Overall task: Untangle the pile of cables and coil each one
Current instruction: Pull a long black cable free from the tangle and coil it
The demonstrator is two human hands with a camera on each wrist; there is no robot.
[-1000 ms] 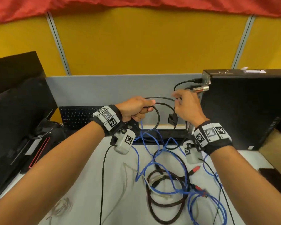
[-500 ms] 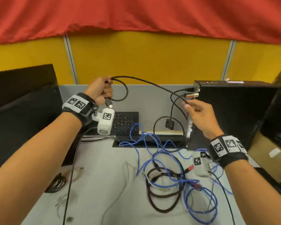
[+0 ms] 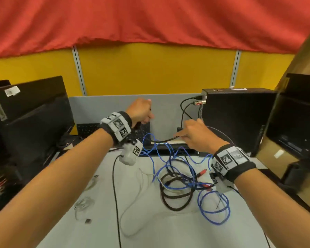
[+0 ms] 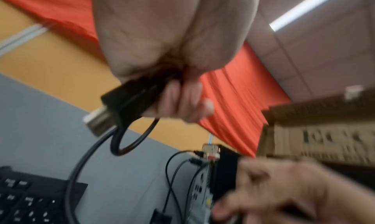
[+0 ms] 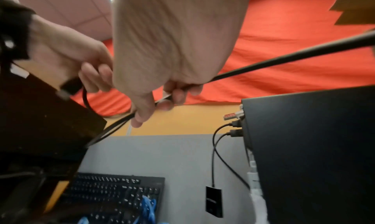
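The left hand (image 3: 140, 111) is raised above the keyboard (image 3: 89, 128), its fingers (image 4: 182, 99) curled tight around the plug (image 4: 129, 99) of a black cable (image 5: 284, 54). The plug's metal tip sticks out past the heel of the fist, and a small loop of cable hangs just under the fingers. The right hand (image 3: 195, 136), lower and near the computer case (image 3: 238, 119), pinches the same cable between thumb (image 5: 142, 112) and fingertips; it runs taut out past the palm. The rest of the cables (image 3: 183, 183), blue, black and white, lie tangled on the desk (image 3: 159, 233) below both wrists.
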